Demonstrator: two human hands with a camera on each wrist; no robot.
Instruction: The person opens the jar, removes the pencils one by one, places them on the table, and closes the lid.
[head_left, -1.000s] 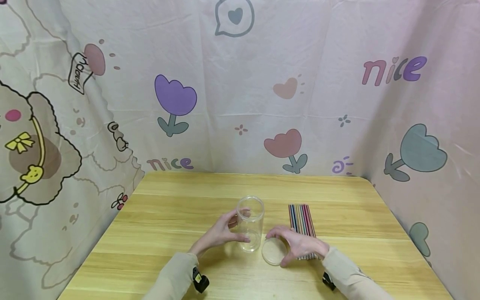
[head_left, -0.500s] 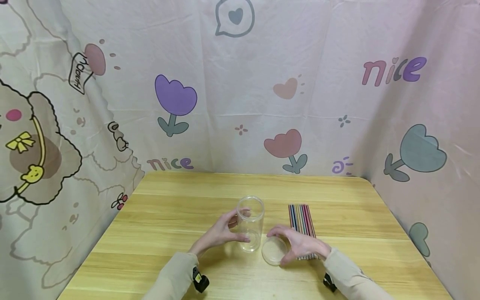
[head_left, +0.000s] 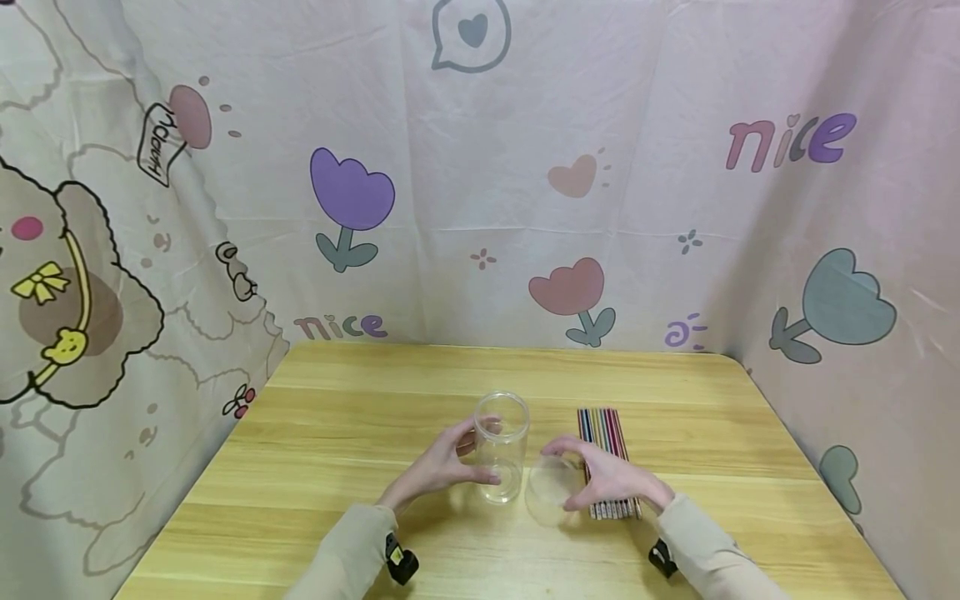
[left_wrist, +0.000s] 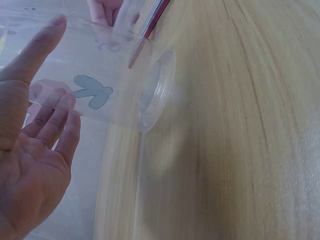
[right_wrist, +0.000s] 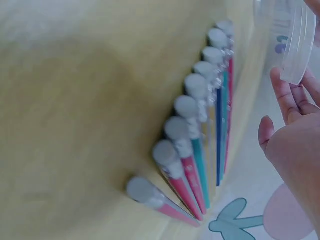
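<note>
A tall clear plastic jar (head_left: 502, 462) stands upright and uncovered on the wooden table. My left hand (head_left: 441, 463) holds it from the left, thumb on the near side and fingers behind, seen through the wall in the left wrist view. Just right of the jar, my right hand (head_left: 611, 478) grips a round clear lid (head_left: 549, 493) by its edge, thumb and fingers on opposite sides. The lid is tilted and looks raised off the table; the right wrist view shows its rim (right_wrist: 299, 47) at the top right corner, partly cut off.
A row of several coloured pencils (head_left: 602, 429) lies right of the lid, partly under my right hand. The right wrist view shows their round pale eraser ends (right_wrist: 186, 106), one pencil slightly apart. A patterned cloth (head_left: 480, 167) hangs behind the table (head_left: 360, 400).
My right hand has lifted the lid off the table and shifted slightly up and to the right, tilting it. The left hand and the jar have stayed in place.
</note>
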